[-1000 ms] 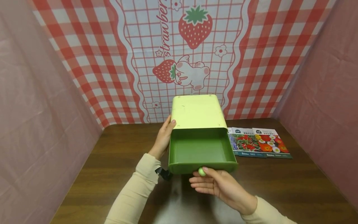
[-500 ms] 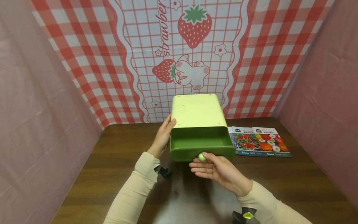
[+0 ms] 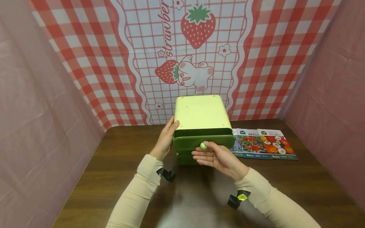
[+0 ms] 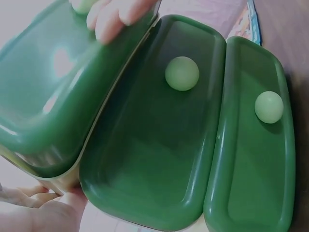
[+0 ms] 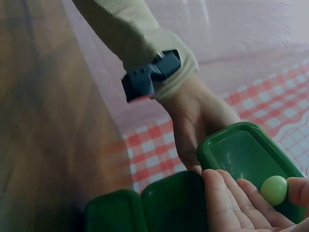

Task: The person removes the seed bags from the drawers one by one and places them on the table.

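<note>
A small cabinet (image 3: 202, 110) with a pale yellow-green shell stands at the back middle of the table. Its green top drawer (image 3: 185, 144) sticks out slightly, leaving a narrow dark gap under the shell's top edge. My right hand (image 3: 220, 158) pinches that drawer's round light-green knob (image 3: 203, 145) between thumb and fingers, the other fingers extended. Against the cabinet's left side rests my left hand (image 3: 165, 139), thumb at the upper edge; its fingers are partly hidden. The left wrist view shows a middle drawer (image 4: 154, 140) and a bottom drawer (image 4: 256, 169), both pushed in, each with a knob.
Several flower-picture packets (image 3: 278, 145) lie overlapping on the brown wooden table (image 3: 114, 161), right of the cabinet. A red-and-white checked strawberry cloth (image 3: 196, 72) hangs behind. Pink cloths (image 3: 328, 95) hang at both sides. Each wrist wears a black strapped device (image 3: 238, 198).
The top drawer has slid from far out to nearly in, with my right hand moving forward on its knob. My left hand has stayed at the cabinet's side.
</note>
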`<state>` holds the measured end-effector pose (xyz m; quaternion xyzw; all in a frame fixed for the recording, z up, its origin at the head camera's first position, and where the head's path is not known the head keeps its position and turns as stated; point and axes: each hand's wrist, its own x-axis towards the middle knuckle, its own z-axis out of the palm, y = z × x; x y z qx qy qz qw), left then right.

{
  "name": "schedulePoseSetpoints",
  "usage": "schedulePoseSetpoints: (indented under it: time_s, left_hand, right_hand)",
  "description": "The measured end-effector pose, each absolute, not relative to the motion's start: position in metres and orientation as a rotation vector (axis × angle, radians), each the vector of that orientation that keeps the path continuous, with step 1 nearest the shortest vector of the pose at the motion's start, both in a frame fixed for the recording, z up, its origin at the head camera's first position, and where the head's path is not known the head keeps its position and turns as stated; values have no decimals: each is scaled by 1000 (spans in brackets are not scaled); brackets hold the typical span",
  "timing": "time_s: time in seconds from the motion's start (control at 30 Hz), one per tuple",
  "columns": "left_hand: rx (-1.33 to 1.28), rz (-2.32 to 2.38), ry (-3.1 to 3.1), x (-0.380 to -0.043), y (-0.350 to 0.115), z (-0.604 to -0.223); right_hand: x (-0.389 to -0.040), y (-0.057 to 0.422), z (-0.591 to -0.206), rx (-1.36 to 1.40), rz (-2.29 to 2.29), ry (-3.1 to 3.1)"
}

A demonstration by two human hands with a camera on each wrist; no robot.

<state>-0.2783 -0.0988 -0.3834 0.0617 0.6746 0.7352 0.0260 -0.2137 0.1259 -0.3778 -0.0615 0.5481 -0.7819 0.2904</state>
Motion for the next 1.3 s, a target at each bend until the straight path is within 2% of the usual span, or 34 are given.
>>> schedulePoseSetpoints:
  time_s: [0.47,1.3]
  left_hand:
    - [211,2401,1856,-276,-95,-382]
    - [190,2394,1889,-277,-95,-380]
  right_hand:
    - [-238,122,-375,-121,-2142,1459]
    - [-241,120,-374,-69,-2138,1485]
